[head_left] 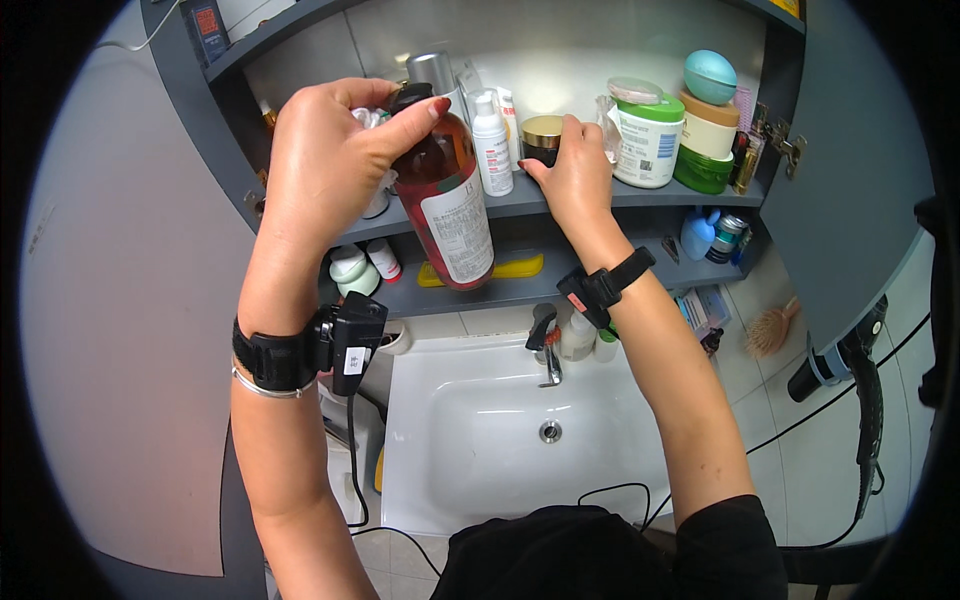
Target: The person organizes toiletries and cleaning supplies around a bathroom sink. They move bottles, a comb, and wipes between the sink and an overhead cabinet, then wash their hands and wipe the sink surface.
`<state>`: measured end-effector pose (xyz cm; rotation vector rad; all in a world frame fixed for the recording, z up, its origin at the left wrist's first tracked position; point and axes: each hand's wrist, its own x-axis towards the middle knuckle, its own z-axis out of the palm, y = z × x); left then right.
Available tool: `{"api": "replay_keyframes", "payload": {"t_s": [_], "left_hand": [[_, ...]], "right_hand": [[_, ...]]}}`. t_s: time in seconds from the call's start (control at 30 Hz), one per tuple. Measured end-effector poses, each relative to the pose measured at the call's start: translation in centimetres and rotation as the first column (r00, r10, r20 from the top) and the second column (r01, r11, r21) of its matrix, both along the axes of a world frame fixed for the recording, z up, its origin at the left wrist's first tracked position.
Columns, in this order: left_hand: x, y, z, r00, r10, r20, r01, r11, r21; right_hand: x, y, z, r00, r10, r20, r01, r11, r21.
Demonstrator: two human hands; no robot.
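Note:
My left hand (pixel 322 165) is closed round the black top of a clear bottle of red liquid (pixel 425 222), which has a white label. The bottle hangs slightly tilted in front of the cabinet shelf (pixel 515 203). My right hand (pixel 582 185) grips a small dark jar with a gold lid (pixel 542 130) on that shelf, thumb at its near side. Between the two hands stand a white pump bottle (pixel 491 145) and a pale tube (pixel 509 120). Behind the red bottle, a silver-capped container (pixel 430 70) is partly hidden.
Right of my hand stand a white tub with a green lid (pixel 648 140), stacked jars (pixel 706 130) and a blue ball-shaped container (pixel 710 77). A yellow comb (pixel 518 267) lies on the lower shelf. Below are the faucet (pixel 548 345) and sink (pixel 450 430). Open cabinet doors (pixel 850 190) flank me.

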<state>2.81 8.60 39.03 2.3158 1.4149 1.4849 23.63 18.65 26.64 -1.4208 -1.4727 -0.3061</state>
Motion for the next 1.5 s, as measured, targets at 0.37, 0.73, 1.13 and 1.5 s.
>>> {"api": "replay_keyframes", "payload": {"t_s": [0.37, 0.73, 1.13, 1.5], "left_hand": [[3.7, 0.4, -3.0, 0.957, -0.266, 0.114, 0.279, 0.953, -0.117], [6.3, 1.2, -18.3, 0.828, -0.183, 0.530, 0.251, 0.966, -0.059], [8.8, -3.8, -29.2, 0.222, 0.319, 0.921, 0.844, 0.410, -0.345], [8.2, -3.9, -31.9, 0.210, 0.297, 0.931, 0.915, 0.277, -0.294]], "right_hand": [[0.4, -12.3, -4.4, 0.760, 0.635, -0.136, -0.642, 0.767, -0.006], [2.4, -15.8, -12.4, 0.074, 0.543, -0.837, -0.692, 0.632, 0.349], [0.6, -16.2, -17.4, 0.248, 0.578, -0.778, -0.688, 0.670, 0.279], [1.5, -17.0, -17.5, 0.402, 0.586, -0.704, -0.697, 0.694, 0.179]]}}
